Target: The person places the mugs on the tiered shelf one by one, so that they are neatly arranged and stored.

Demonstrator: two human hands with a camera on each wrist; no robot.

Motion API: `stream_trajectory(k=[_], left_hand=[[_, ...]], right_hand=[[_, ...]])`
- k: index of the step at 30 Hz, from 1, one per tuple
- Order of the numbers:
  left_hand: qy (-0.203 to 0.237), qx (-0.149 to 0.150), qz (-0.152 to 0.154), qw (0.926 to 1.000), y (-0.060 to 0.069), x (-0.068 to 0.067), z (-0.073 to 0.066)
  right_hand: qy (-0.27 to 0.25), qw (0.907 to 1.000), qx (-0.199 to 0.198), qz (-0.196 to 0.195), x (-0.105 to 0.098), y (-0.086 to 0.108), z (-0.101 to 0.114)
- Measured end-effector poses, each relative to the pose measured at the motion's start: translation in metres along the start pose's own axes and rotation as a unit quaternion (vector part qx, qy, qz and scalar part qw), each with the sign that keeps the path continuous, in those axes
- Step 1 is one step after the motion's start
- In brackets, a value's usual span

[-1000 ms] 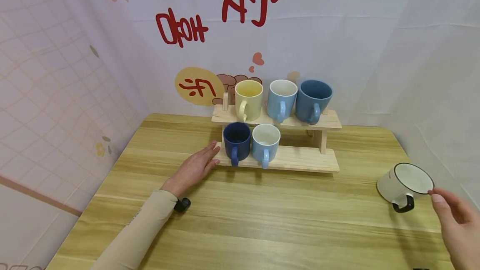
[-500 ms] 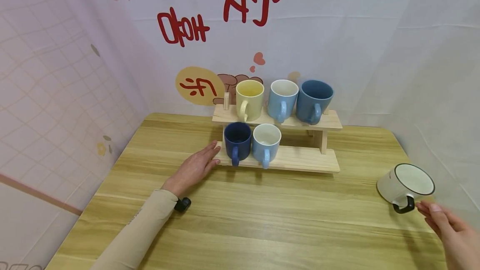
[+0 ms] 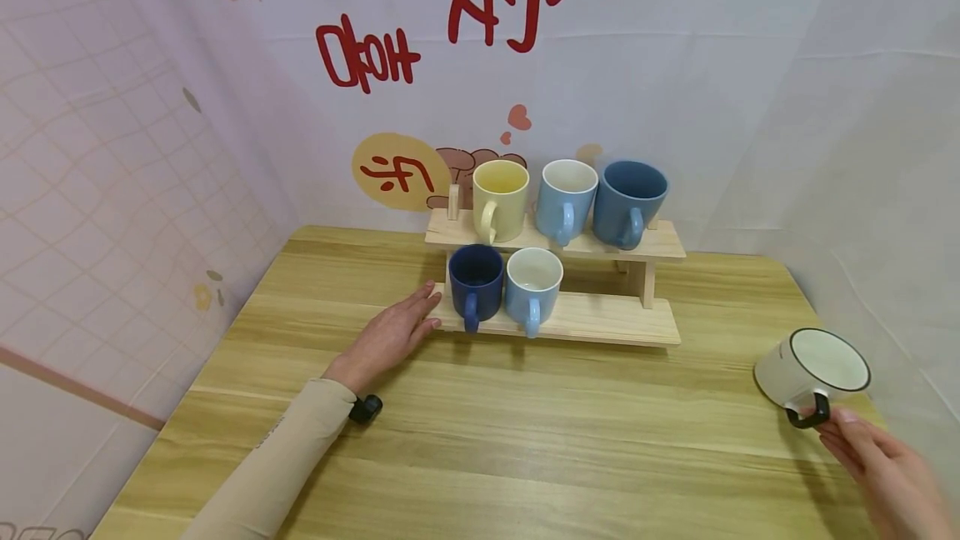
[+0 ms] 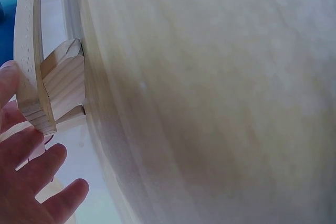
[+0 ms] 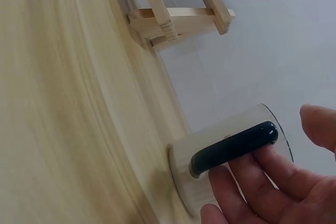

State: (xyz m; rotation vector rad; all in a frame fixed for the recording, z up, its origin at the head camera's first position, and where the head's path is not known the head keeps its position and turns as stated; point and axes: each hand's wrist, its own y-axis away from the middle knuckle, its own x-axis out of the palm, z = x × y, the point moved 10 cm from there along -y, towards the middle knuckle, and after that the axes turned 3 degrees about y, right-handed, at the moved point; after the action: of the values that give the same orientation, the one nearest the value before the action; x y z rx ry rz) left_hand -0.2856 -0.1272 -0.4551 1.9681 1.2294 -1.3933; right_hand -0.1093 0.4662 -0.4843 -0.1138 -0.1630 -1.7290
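My left hand [image 3: 386, 340] touches the left end of a two-tier wooden rack [image 3: 600, 322], its fingers fairly straight; the left wrist view shows the fingers spread at the board's end [image 4: 37, 108]. On the lower tier stand a navy mug [image 3: 477, 286] and a light blue mug [image 3: 532, 286]. At the far right is a white mug [image 3: 795, 369] with a dark rim and black handle [image 5: 231, 148]. My right hand [image 3: 885, 465] is at that handle. In the right wrist view, fingertips reach behind the handle while the thumb [image 5: 317, 124] stays apart from it.
The rack's upper tier bears a yellow mug [image 3: 501, 202], another light blue mug [image 3: 566, 202] and a darker blue mug [image 3: 628, 205]. Bare board [image 3: 618, 319] shows right of the lower mugs. A printed cloth [image 3: 675, 65] hangs behind the wooden table [image 3: 525, 440].
My right hand has moved from the white mug's rim down and left to its black handle. The left hand keeps its place at the rack, and the mugs stand where they were.
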Motion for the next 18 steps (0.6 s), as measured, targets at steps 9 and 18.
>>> stream_trajectory(k=[9,18], left_hand=[[0.001,-0.001,-0.001,1.0,0.0,0.0,0.0],[0.0,0.0,-0.001,1.0,0.001,-0.001,0.0]], right_hand=[[0.013,0.998,0.003,0.061,0.017,-0.007,-0.003],[0.011,0.9975,-0.005,0.069,0.021,-0.013,-0.003]])
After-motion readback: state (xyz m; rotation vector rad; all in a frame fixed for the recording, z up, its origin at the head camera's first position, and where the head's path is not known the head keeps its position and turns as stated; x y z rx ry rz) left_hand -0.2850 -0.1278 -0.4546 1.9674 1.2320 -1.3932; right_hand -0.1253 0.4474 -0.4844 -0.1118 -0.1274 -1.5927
